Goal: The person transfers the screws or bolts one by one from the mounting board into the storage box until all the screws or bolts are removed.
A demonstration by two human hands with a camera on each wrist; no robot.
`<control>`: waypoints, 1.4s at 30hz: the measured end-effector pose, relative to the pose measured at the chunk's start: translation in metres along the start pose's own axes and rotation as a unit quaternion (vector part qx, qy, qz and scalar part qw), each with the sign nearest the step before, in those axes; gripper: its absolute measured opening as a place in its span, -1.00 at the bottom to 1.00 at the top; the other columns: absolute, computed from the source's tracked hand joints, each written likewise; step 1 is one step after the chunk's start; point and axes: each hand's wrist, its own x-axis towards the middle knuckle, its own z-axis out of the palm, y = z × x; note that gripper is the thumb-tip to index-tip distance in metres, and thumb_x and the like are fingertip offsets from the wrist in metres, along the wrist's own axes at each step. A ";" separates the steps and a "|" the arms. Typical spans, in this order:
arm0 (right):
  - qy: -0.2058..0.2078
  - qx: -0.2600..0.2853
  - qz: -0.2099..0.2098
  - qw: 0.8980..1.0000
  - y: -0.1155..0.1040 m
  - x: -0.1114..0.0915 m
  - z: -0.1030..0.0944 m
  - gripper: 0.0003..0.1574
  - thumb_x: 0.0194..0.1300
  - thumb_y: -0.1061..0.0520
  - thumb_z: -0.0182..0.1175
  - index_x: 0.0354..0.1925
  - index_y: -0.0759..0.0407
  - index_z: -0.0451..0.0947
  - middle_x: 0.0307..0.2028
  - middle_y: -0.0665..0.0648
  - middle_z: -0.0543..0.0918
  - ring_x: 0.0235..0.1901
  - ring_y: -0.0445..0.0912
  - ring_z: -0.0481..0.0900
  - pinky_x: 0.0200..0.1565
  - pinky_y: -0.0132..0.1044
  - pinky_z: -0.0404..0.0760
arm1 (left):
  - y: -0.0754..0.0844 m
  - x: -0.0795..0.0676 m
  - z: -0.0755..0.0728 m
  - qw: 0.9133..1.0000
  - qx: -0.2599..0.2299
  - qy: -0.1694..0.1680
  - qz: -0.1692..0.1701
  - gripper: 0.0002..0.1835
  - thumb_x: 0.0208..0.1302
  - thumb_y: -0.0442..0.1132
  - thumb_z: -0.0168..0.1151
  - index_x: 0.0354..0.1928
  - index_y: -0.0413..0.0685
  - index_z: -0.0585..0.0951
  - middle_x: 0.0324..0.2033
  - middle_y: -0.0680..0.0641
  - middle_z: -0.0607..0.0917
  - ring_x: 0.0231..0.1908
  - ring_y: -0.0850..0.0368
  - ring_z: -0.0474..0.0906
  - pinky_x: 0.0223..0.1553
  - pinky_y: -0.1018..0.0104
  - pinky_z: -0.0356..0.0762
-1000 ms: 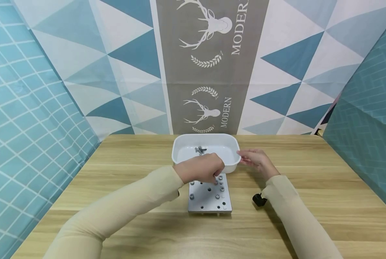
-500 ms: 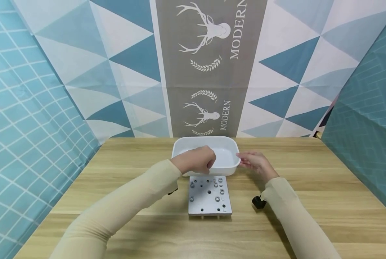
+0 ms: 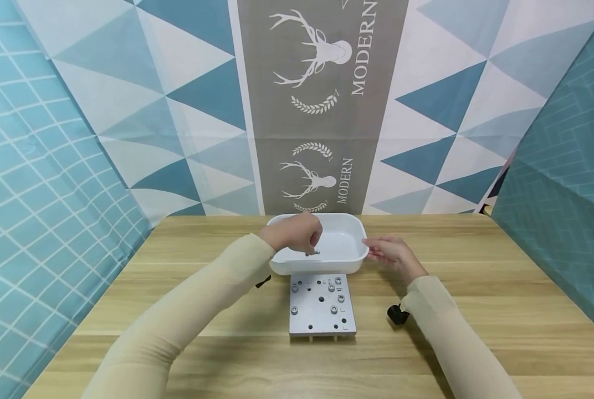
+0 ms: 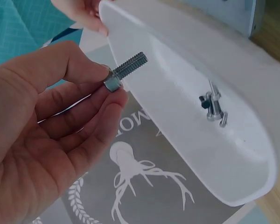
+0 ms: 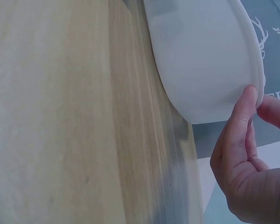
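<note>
My left hand (image 3: pixel 301 230) is over the left part of a white plastic bin (image 3: pixel 344 267). In the left wrist view, its thumb and fingers pinch a silver socket-head bolt (image 4: pixel 130 65) by the head, the threaded end pointing away from the hand. Several more bolts (image 4: pixel 213 106) lie in a small heap on the bin's floor. At the bin's right end, my right hand (image 3: pixel 393 255) pinches the rim between thumb and fingers, clearly seen in the right wrist view (image 5: pixel 252 154). A silver metal plate (image 3: pixel 317 318) with holes and several upright bolts stands just in front of the bin.
The wooden table (image 3: pixel 217 354) carries the bin and plate. A small black object (image 3: pixel 398 315) is by the right sleeve's cuff. Behind the table hangs a patterned cloth (image 3: pixel 322 122), with blue cloth on both sides.
My left hand has moved left and slightly back, from above the plate's rear edge to over the bin. The right hand stays on the rim. The head view has tilted slightly up.
</note>
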 end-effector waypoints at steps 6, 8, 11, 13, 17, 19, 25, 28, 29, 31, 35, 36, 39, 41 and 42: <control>-0.005 0.001 0.003 1.000 -0.001 -0.001 0.000 -0.69 0.28 0.23 0.21 -0.04 0.36 0.48 -0.54 -0.03 0.66 -0.51 -0.26 0.64 -0.24 -0.45 0.67 | -0.006 0.007 -0.006 1.000 0.022 0.006 -0.006 -0.93 0.02 -0.34 0.39 -0.52 -0.10 0.66 -0.52 0.00 0.69 -0.50 0.22 0.49 -0.43 0.44 0.44; -0.004 0.000 0.003 1.000 -0.001 -0.001 0.000 -0.67 0.28 0.22 0.20 -0.02 0.37 0.47 -0.54 -0.03 0.65 -0.51 -0.26 0.64 -0.24 -0.45 0.67 | -0.007 0.010 -0.008 1.000 0.021 0.006 -0.011 -0.95 0.03 -0.34 0.38 -0.49 -0.10 0.67 -0.48 -0.02 0.71 -0.49 0.22 0.51 -0.42 0.43 0.46; 0.000 -0.004 0.005 1.000 -0.001 -0.001 0.000 -0.70 0.28 0.21 0.20 -0.05 0.34 0.48 -0.53 -0.03 0.65 -0.51 -0.26 0.64 -0.24 -0.45 0.67 | -0.011 0.015 -0.010 1.000 0.017 0.002 -0.020 -0.97 0.05 -0.33 0.36 -0.47 -0.11 0.67 -0.45 -0.03 0.71 -0.49 0.21 0.53 -0.42 0.42 0.48; 0.004 -0.005 0.006 1.000 -0.001 0.000 0.001 -0.71 0.28 0.21 0.20 -0.06 0.33 0.49 -0.53 -0.02 0.65 -0.51 -0.26 0.65 -0.24 -0.46 0.67 | -0.014 0.019 -0.012 1.000 0.016 0.002 -0.023 -0.96 0.05 -0.32 0.36 -0.47 -0.11 0.67 -0.46 -0.02 0.71 -0.49 0.22 0.53 -0.42 0.42 0.48; 0.005 -0.004 0.002 1.000 0.000 0.000 0.000 -0.66 0.28 0.22 0.20 -0.01 0.37 0.48 -0.51 -0.01 0.66 -0.50 -0.25 0.65 -0.26 -0.46 0.67 | -0.020 0.026 -0.014 1.000 0.013 -0.004 -0.028 -0.96 0.03 -0.34 0.34 -0.50 -0.10 0.66 -0.53 0.03 0.65 -0.50 0.22 0.48 -0.44 0.43 0.44; 0.003 -0.002 -0.001 1.000 0.001 0.000 -0.001 -0.62 0.28 0.23 0.19 0.02 0.40 0.46 -0.51 -0.01 0.66 -0.50 -0.24 0.65 -0.26 -0.46 0.67 | -0.024 0.030 -0.014 1.000 0.010 -0.008 -0.026 -0.96 0.02 -0.35 0.31 -0.52 -0.09 0.65 -0.56 0.06 0.61 -0.51 0.23 0.45 -0.45 0.44 0.42; 0.013 0.005 -0.005 1.000 0.002 0.000 -0.001 -0.68 0.27 0.23 0.21 -0.04 0.38 0.50 -0.52 0.00 0.68 -0.52 -0.24 0.66 -0.29 -0.45 0.67 | -0.032 0.036 -0.017 0.999 -0.004 -0.015 -0.042 -0.92 0.00 -0.38 0.23 -0.52 -0.07 0.67 -0.56 0.07 0.62 -0.53 0.23 0.41 -0.46 0.44 0.40; 0.015 0.003 -0.006 1.000 0.001 0.001 0.000 -0.67 0.26 0.23 0.21 -0.04 0.37 0.50 -0.51 0.01 0.68 -0.50 -0.23 0.67 -0.26 -0.44 0.68 | -0.033 0.037 -0.019 0.998 -0.012 -0.021 -0.060 -0.91 0.02 -0.37 0.23 -0.50 -0.07 0.69 -0.53 0.05 0.66 -0.51 0.23 0.45 -0.44 0.42 0.42; 0.015 0.002 -0.007 1.000 0.001 0.001 0.000 -0.65 0.26 0.23 0.22 -0.02 0.38 0.49 -0.50 0.01 0.68 -0.49 -0.23 0.67 -0.25 -0.43 0.68 | -0.033 0.038 -0.019 0.998 -0.015 -0.024 -0.065 -0.90 0.02 -0.38 0.22 -0.49 -0.07 0.69 -0.52 0.05 0.66 -0.51 0.22 0.45 -0.44 0.42 0.43; 0.014 -0.001 -0.008 1.000 0.002 0.002 0.000 -0.58 0.26 0.22 0.22 0.04 0.42 0.47 -0.49 0.01 0.68 -0.48 -0.23 0.67 -0.24 -0.43 0.68 | -0.035 0.040 -0.019 0.997 -0.017 -0.028 -0.072 -0.89 0.01 -0.39 0.21 -0.48 -0.07 0.69 -0.52 0.05 0.66 -0.51 0.22 0.46 -0.45 0.41 0.43; 0.016 -0.005 -0.010 1.000 0.002 0.002 0.000 -0.49 0.26 0.21 0.22 0.11 0.46 0.42 -0.48 0.02 0.66 -0.49 -0.23 0.65 -0.27 -0.45 0.67 | -0.044 0.045 -0.016 0.996 -0.026 -0.033 -0.078 -0.86 -0.02 -0.41 0.17 -0.49 -0.07 0.69 -0.57 0.07 0.63 -0.54 0.24 0.43 -0.48 0.43 0.40; 0.016 -0.004 -0.010 1.000 0.003 0.002 -0.001 -0.48 0.26 0.21 0.23 0.12 0.46 0.41 -0.48 0.02 0.66 -0.49 -0.23 0.65 -0.28 -0.45 0.67 | -0.046 0.047 -0.014 0.996 -0.030 -0.034 -0.080 -0.86 -0.02 -0.41 0.17 -0.49 -0.07 0.69 -0.58 0.07 0.63 -0.55 0.24 0.43 -0.48 0.43 0.39; 0.019 -0.001 -0.008 1.000 0.003 0.003 -0.001 -0.47 0.26 0.21 0.23 0.13 0.46 0.41 -0.47 0.02 0.66 -0.49 -0.23 0.65 -0.28 -0.45 0.67 | -0.055 0.050 -0.010 0.994 -0.043 -0.036 -0.089 -0.88 -0.02 -0.40 0.16 -0.52 -0.08 0.66 -0.60 0.07 0.61 -0.54 0.24 0.42 -0.46 0.44 0.40; 0.021 0.000 -0.005 1.000 0.003 0.003 -0.002 -0.47 0.26 0.21 0.23 0.13 0.45 0.41 -0.47 0.03 0.66 -0.48 -0.23 0.65 -0.27 -0.45 0.67 | -0.060 0.052 -0.007 0.993 -0.052 -0.039 -0.099 -0.89 0.00 -0.39 0.16 -0.54 -0.06 0.63 -0.59 0.06 0.60 -0.53 0.24 0.43 -0.43 0.43 0.42; 0.022 0.001 -0.005 1.000 0.004 0.003 -0.002 -0.46 0.25 0.21 0.23 0.14 0.45 0.41 -0.46 0.03 0.66 -0.49 -0.23 0.65 -0.27 -0.45 0.67 | -0.063 0.053 -0.005 0.992 -0.057 -0.041 -0.103 -0.89 0.01 -0.38 0.16 -0.56 -0.06 0.61 -0.60 0.06 0.60 -0.53 0.23 0.42 -0.42 0.42 0.42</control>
